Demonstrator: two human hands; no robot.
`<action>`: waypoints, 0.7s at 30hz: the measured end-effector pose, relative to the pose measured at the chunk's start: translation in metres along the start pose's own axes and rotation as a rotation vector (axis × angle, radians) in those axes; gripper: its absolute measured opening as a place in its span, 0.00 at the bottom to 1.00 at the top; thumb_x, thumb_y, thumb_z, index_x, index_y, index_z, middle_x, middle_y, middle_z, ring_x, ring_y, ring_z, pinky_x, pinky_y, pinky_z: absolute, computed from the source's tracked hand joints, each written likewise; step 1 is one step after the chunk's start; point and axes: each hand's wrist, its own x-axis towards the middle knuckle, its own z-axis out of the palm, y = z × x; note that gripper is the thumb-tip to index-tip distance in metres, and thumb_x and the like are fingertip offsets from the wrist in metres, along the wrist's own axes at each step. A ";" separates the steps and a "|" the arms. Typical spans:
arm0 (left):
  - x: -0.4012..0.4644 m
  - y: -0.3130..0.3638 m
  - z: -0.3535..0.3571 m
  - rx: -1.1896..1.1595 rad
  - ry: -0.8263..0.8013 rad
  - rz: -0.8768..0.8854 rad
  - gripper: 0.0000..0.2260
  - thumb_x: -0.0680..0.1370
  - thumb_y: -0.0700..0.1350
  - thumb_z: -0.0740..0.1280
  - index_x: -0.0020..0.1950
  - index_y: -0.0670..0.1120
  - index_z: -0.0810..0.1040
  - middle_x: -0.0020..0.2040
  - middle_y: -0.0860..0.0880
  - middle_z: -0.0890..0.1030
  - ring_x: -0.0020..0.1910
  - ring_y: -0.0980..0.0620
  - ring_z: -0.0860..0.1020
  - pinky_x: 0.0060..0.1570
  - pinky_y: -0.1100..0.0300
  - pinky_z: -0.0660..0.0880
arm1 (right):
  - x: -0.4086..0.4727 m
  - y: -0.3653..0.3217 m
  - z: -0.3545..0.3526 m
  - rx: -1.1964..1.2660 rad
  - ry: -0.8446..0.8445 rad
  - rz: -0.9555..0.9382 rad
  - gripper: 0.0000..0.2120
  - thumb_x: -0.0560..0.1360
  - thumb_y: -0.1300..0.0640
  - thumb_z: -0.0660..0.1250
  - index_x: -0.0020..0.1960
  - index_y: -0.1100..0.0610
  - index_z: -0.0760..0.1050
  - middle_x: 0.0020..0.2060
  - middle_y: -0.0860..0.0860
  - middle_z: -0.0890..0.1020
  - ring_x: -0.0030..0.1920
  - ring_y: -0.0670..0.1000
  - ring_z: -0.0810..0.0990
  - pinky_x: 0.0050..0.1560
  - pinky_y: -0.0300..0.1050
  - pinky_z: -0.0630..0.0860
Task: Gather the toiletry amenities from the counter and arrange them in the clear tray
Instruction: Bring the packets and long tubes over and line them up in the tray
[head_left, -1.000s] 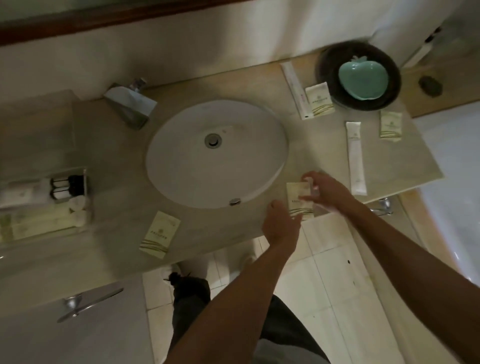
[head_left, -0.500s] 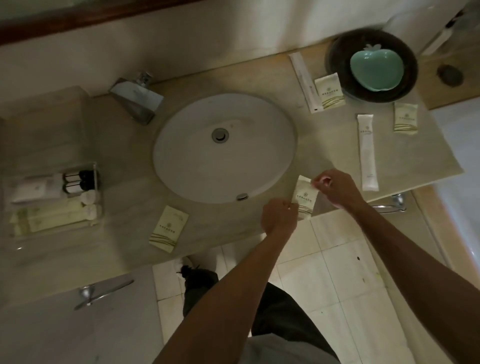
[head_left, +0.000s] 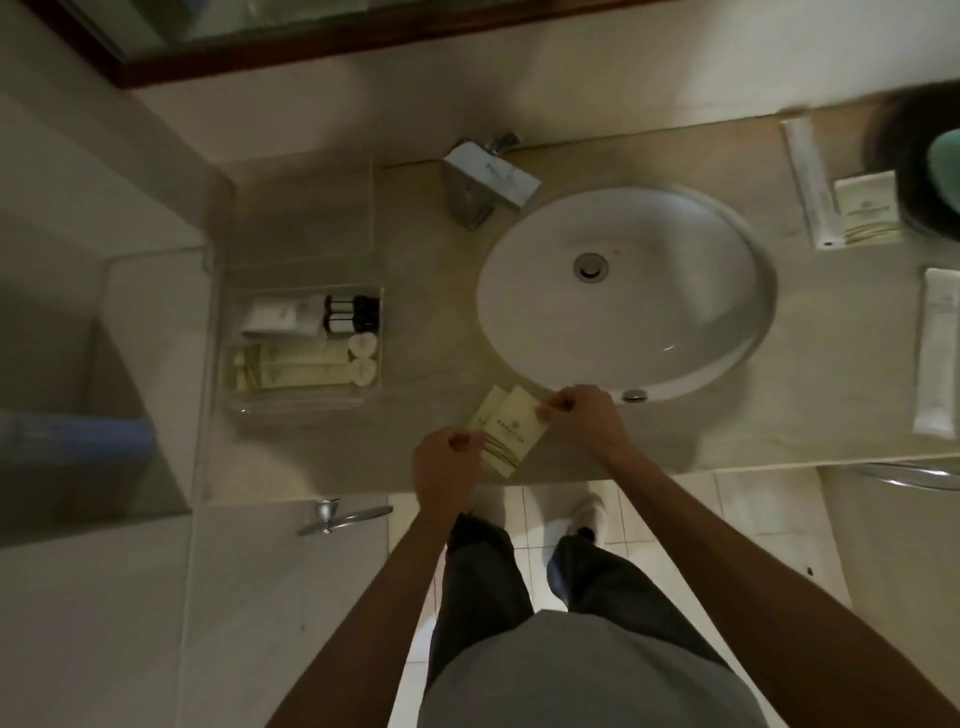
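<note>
A cream sachet (head_left: 511, 431) with green print is held over the counter's front edge, in front of the sink. My left hand (head_left: 447, 462) pinches its lower left corner and my right hand (head_left: 582, 421) pinches its upper right corner. A second matching sachet (head_left: 491, 404) peeks out from under it; whether it lies on the counter or is held too, I cannot tell. The clear tray (head_left: 301, 410) stands to the left on the counter, holding two dark-capped bottles (head_left: 348, 314), pale tubes and a white box.
The oval sink (head_left: 623, 312) and chrome faucet (head_left: 488, 182) fill the counter's middle. At the right lie a long white packet (head_left: 808, 187), a square sachet (head_left: 867, 208) and another long packet (head_left: 940, 358). A dark bowl (head_left: 904, 171) sits at the far right.
Both hands carried the sachet leftward along the counter's front edge until it sits over the second sachet. The view swung left, so the tray is now near the middle.
</note>
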 end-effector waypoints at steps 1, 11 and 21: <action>0.003 -0.003 -0.003 0.007 0.001 -0.008 0.09 0.76 0.51 0.71 0.46 0.46 0.85 0.41 0.51 0.85 0.37 0.56 0.82 0.33 0.68 0.76 | 0.003 -0.005 0.005 0.003 0.004 0.019 0.08 0.76 0.54 0.70 0.50 0.57 0.85 0.45 0.51 0.85 0.43 0.49 0.83 0.49 0.48 0.81; 0.013 -0.015 -0.006 0.072 0.009 -0.039 0.07 0.76 0.52 0.70 0.47 0.51 0.84 0.44 0.52 0.84 0.42 0.52 0.82 0.46 0.52 0.81 | 0.007 -0.020 0.027 0.007 0.054 0.085 0.07 0.76 0.52 0.70 0.47 0.55 0.84 0.42 0.51 0.85 0.41 0.47 0.83 0.45 0.46 0.82; 0.008 -0.017 -0.011 0.074 0.043 -0.107 0.17 0.70 0.59 0.74 0.55 0.54 0.80 0.48 0.55 0.82 0.47 0.53 0.81 0.50 0.51 0.80 | 0.014 -0.016 0.022 -0.162 0.017 -0.007 0.12 0.74 0.46 0.72 0.52 0.53 0.82 0.46 0.47 0.81 0.45 0.47 0.80 0.48 0.46 0.80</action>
